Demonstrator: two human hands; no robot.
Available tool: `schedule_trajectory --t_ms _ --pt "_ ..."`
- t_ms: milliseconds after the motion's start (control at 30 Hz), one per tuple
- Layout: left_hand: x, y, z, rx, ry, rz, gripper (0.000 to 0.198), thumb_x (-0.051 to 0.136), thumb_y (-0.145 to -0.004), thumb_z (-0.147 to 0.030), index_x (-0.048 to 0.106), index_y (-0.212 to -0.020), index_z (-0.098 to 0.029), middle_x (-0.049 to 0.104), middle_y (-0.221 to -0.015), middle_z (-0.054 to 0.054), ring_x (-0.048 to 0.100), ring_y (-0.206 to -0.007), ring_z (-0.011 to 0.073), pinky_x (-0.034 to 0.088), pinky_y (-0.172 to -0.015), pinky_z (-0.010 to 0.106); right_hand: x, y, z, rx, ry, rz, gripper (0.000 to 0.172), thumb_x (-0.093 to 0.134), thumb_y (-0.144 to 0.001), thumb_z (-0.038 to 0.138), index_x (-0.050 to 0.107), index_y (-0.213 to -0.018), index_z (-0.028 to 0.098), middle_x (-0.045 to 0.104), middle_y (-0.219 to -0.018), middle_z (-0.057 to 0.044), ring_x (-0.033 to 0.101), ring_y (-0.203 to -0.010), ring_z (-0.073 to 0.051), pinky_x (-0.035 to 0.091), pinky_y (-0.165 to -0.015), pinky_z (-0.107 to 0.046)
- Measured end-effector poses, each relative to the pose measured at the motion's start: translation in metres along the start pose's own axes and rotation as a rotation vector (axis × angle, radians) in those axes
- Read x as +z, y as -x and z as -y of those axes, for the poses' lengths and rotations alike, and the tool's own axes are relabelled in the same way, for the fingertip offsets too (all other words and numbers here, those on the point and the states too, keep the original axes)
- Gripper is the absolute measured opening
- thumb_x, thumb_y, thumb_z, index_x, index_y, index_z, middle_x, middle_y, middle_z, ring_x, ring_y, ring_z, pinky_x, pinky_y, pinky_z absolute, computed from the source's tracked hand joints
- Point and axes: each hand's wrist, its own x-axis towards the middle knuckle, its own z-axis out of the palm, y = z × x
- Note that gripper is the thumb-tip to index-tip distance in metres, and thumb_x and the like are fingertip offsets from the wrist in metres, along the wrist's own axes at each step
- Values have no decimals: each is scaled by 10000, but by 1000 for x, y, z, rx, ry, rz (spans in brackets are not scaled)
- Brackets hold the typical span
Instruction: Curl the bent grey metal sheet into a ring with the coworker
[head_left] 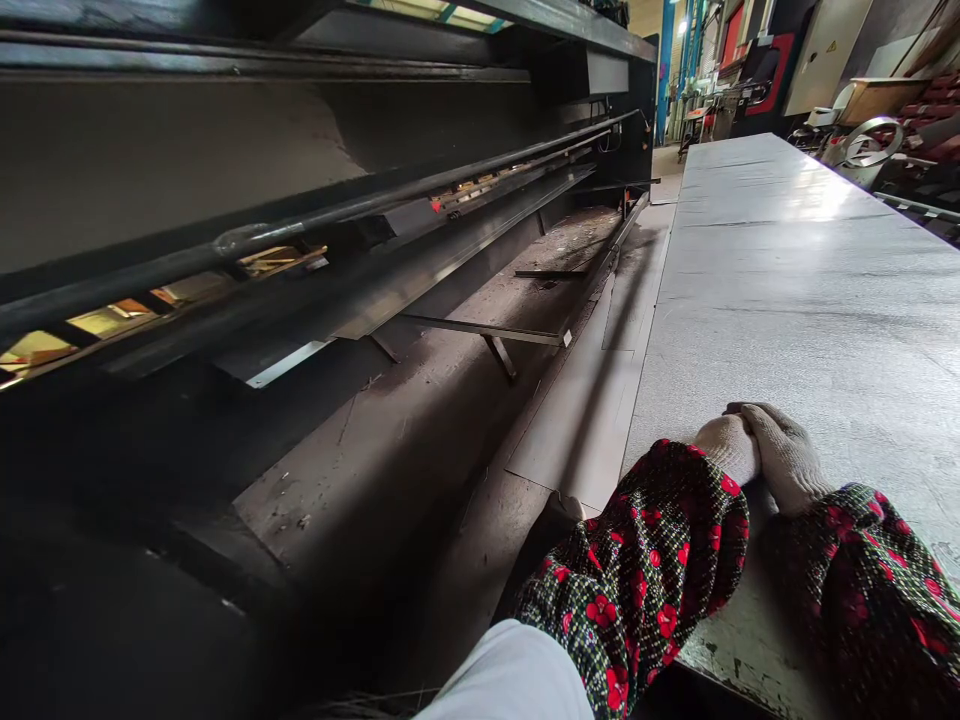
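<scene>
Beside the black sheet-metal machine [187, 170], the gloved right hand [784, 455] has its fingers closed over the left hand [724, 450], whose own fingers are hidden, both resting on the grey metal surface [795, 300].

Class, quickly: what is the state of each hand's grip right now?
White-knit-gloved left hand: cannot tell, as it is partly covered; no object visible.
White-knit-gloved right hand: grip curled over the left hand, holding no object, above a grey metal sheet.

L hand [724, 450] & R hand [784, 455] can pass fwd over steel sheet [802, 300]; to their L, dark sheet-metal machine [225, 215] & thin metal strip [480, 328] across the gap block the way.
</scene>
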Motion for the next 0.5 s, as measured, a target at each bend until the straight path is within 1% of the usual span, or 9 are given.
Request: schedule_trajectory --t_ms 233,367,500 --pt "2 -2 2 13 0 -5 364 397 -827 -314 634 -1025 -120 661 -977 135 595 -878 222 464 -728 296 1 3 7 27 -6 6 344 448 -788 432 676 -959 239 684 -965 -17 586 -947 -168 414 -861 -277" --pt "2 -2 1 20 -24 -32 357 379 -830 -288 643 -995 -113 665 -965 137 600 -855 208 467 -722 289 0 4 8 38 -3 3 364 440 -791 440 675 -951 212 681 -974 -33 583 -950 -166 406 -860 -267" --pt "4 -4 2 30 -39 -38 349 375 -835 -299 639 -995 -135 668 -965 116 601 -858 195 469 -730 281 -1 4 9 35 2 5 362 437 -789 443 673 -935 211 680 -971 -37 583 -950 -173 409 -859 -276"
